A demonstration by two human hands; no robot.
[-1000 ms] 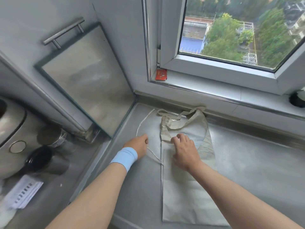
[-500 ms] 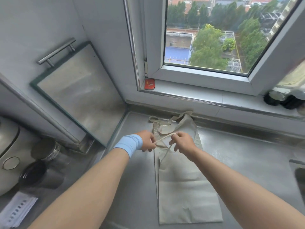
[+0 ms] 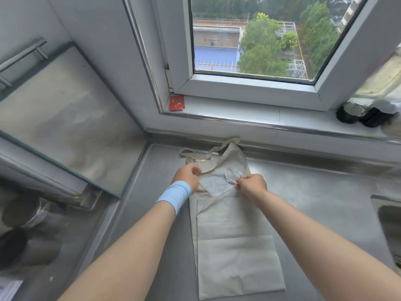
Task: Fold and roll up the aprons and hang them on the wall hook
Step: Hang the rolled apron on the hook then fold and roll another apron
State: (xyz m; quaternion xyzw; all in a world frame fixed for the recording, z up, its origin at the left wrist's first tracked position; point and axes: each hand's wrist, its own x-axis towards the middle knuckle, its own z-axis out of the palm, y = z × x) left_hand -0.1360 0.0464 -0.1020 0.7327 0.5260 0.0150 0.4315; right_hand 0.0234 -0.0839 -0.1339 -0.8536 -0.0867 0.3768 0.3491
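Pale folded apron (image 3: 234, 246) lies flat as a long strip on the steel countertop (image 3: 314, 192), its neck strap (image 3: 208, 156) bunched against the wall below the windowsill (image 3: 238, 114). Left hand (image 3: 187, 175), with a light blue wristband (image 3: 175, 195), is curled on the fabric at the upper left edge. Right hand (image 3: 251, 185) pinches the thin tie cord (image 3: 217, 200) at the upper right edge. A small red packet (image 3: 176, 103) sits at the sill's left corner.
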